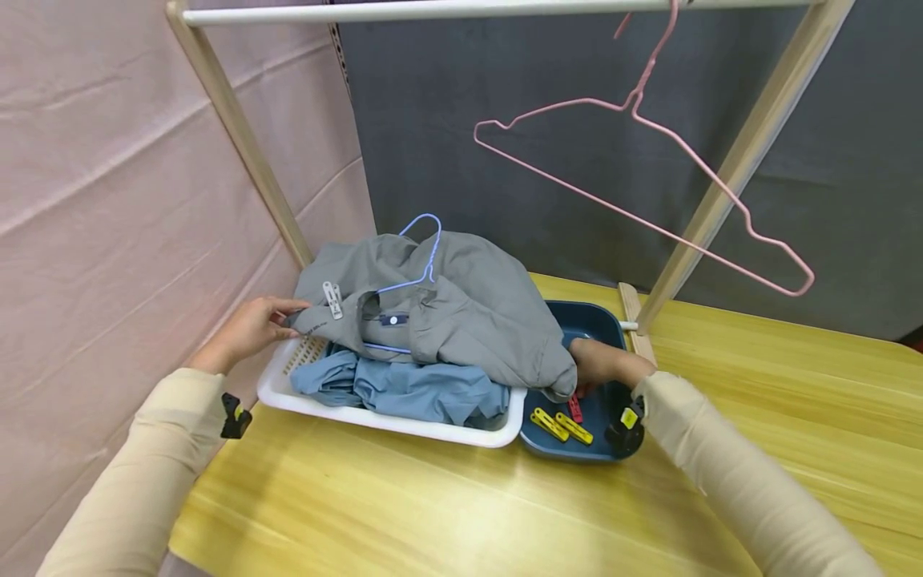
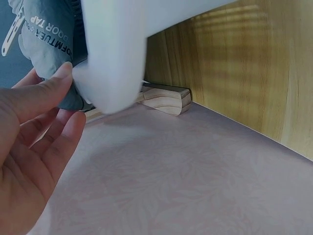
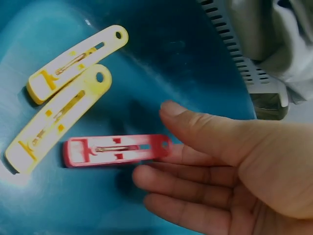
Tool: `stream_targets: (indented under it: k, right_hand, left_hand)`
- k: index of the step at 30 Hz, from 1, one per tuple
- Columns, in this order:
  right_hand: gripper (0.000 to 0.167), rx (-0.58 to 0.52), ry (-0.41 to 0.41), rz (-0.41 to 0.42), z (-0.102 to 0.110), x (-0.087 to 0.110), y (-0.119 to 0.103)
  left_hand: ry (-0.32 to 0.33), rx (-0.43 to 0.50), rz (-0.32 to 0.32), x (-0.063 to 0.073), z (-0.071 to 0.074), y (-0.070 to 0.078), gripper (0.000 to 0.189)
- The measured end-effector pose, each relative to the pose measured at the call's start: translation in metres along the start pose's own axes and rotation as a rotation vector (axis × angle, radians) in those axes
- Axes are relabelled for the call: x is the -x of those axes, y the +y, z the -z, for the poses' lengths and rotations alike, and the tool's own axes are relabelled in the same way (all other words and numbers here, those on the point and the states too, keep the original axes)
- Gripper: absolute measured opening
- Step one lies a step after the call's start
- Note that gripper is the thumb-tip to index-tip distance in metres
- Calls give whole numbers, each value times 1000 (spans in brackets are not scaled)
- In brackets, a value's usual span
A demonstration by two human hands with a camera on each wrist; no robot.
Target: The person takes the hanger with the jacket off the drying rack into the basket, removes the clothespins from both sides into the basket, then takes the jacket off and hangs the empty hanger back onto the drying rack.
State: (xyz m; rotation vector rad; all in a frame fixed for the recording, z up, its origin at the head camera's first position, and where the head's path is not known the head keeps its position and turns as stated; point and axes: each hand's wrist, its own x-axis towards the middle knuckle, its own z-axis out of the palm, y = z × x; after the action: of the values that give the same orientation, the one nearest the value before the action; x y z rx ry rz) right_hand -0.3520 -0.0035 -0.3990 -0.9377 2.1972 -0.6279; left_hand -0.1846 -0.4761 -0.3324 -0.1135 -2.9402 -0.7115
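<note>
1. I see the left hand (image 1: 252,328) at the white basket's (image 1: 389,421) left side, thumb and fingers pinching the grey shirt (image 1: 469,312)
2. That shirt lies over the basket's back, a pale clip (image 1: 332,300) on it, a blue hanger (image 1: 436,250) through its neck, a blue garment (image 1: 433,389) in front
3. I have the right hand (image 3: 220,166) in the blue basin (image 3: 171,63), thumb and fingers apart about one end of the red clip (image 3: 115,147)
4. Two yellow clips (image 3: 61,120) lie near it, side by side
</note>
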Motion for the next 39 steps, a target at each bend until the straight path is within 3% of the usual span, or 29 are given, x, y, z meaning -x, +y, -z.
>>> stream_targets:
  k: [4,8,14,22,26,33,39]
  right_hand:
    - [8,61,26,29,9,3,-2]
    - [15,144,59,121,24,9,-8]
    - [21,189,94,183,47,20,-31]
    - [22,269,120,204,71,25,-83]
    - [20,323,126,270,78,21,-119]
    - [21,394,96,337,74,10,-173]
    - [20,397,63,410,67,-8,-198]
  left_hand:
    - [-6,1,16,0,0,-1,44]
    - [-9,-6,21,1,0,-4,44]
    - [-4,-28,13,4,1,-6,44]
    - [6,-28,19,6,2,-8,44]
    - [4,-29,18,7,2,-9,45]
    - [1,-17,11,6,-1,-6,44]
    - [-1,-10,-2,2,-2,-3,44]
